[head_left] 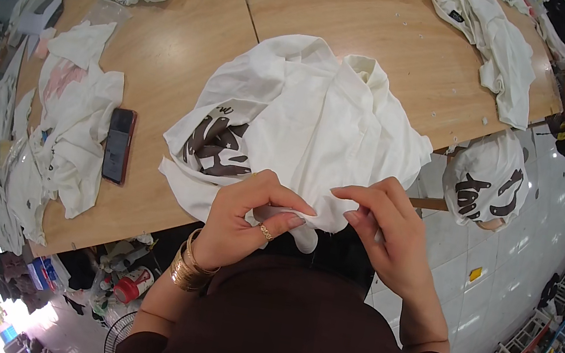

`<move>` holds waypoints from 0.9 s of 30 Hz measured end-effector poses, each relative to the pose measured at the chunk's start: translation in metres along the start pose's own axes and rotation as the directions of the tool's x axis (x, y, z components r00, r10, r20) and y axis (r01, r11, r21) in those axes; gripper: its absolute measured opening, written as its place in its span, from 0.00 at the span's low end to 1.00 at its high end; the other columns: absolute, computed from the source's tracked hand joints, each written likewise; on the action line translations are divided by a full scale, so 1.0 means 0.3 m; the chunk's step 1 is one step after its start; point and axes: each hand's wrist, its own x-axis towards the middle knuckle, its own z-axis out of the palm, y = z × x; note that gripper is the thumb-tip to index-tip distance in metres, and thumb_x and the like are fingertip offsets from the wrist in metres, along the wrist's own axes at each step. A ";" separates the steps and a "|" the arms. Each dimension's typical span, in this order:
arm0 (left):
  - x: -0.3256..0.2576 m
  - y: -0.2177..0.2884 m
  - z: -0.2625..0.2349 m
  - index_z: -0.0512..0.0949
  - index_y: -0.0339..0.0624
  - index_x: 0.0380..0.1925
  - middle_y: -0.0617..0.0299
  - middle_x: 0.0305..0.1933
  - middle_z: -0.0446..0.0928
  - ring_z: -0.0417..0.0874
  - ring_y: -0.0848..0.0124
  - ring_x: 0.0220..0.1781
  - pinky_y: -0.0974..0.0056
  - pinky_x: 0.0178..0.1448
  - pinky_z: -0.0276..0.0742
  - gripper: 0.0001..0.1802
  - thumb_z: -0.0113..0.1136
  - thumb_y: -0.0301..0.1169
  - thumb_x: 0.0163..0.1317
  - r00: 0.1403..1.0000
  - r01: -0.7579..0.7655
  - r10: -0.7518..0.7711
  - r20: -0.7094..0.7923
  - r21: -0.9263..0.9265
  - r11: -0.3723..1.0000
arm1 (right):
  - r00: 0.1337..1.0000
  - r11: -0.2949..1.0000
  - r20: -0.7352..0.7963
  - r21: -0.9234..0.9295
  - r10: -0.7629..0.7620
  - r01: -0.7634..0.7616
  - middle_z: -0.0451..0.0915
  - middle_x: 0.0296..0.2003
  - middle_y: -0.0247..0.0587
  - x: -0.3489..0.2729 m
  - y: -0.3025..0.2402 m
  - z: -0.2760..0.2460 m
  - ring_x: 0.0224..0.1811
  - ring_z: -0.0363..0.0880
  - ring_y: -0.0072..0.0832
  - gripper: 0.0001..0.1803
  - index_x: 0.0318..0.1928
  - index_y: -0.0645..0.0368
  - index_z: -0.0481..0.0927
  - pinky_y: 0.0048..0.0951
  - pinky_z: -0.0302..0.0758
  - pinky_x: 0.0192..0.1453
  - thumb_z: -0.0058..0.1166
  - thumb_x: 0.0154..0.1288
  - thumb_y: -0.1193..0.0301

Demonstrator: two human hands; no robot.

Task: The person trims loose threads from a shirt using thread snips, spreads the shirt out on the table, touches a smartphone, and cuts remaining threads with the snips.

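A person's bare hands work at the near edge of a rumpled white garment (293, 111), which lies on a wooden table (165, 74), just off the middle of the view towards twelve o'clock. The left hand (238, 208), wearing a ring (266, 232) and gold bracelets (186, 271), reaches in from seven o'clock, palm turned inward, pinching the cloth's edge between thumb and forefinger. The right hand (396, 233) comes in from between four and five o'clock, fingers curled towards nine o'clock, thumb and forefinger tips parted just beside the cloth; nothing visible is gripped. The garment is bunched, so its long axis is unclear; its main folds run roughly from six to twelve, a folded opening faces one o'clock, and a dark print (216, 147) sits towards eight. A phone (119, 145) lies at nine o'clock.
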 end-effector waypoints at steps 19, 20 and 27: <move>-0.004 0.007 0.013 0.78 0.38 0.28 0.68 0.26 0.74 0.69 0.82 0.26 0.75 0.31 0.63 0.06 0.64 0.26 0.52 0.996 0.089 -0.092 -0.013 -0.176 0.980 | 0.953 0.890 -0.043 -0.372 -0.300 0.264 0.65 0.20 0.28 -0.011 0.010 0.022 0.21 0.67 0.25 0.11 0.35 0.51 0.76 0.25 0.63 0.25 0.61 0.50 0.64; -0.004 0.007 0.013 0.78 0.38 0.28 0.68 0.26 0.74 0.69 0.82 0.26 0.75 0.31 0.63 0.06 0.64 0.26 0.52 0.996 0.089 -0.092 -0.012 -0.176 0.980 | 0.950 0.880 -0.042 -0.393 -0.308 0.268 0.65 0.20 0.28 -0.010 0.010 0.025 0.21 0.66 0.24 0.11 0.35 0.51 0.76 0.25 0.62 0.24 0.61 0.50 0.64; -0.005 0.007 0.010 0.78 0.37 0.29 0.67 0.26 0.74 0.70 0.82 0.27 0.75 0.32 0.63 0.06 0.64 0.26 0.52 0.996 0.084 -0.085 -0.001 -0.165 0.983 | 0.948 0.862 -0.031 -0.426 -0.318 0.275 0.64 0.20 0.27 -0.006 0.007 0.031 0.21 0.66 0.23 0.11 0.34 0.50 0.76 0.24 0.61 0.24 0.62 0.50 0.64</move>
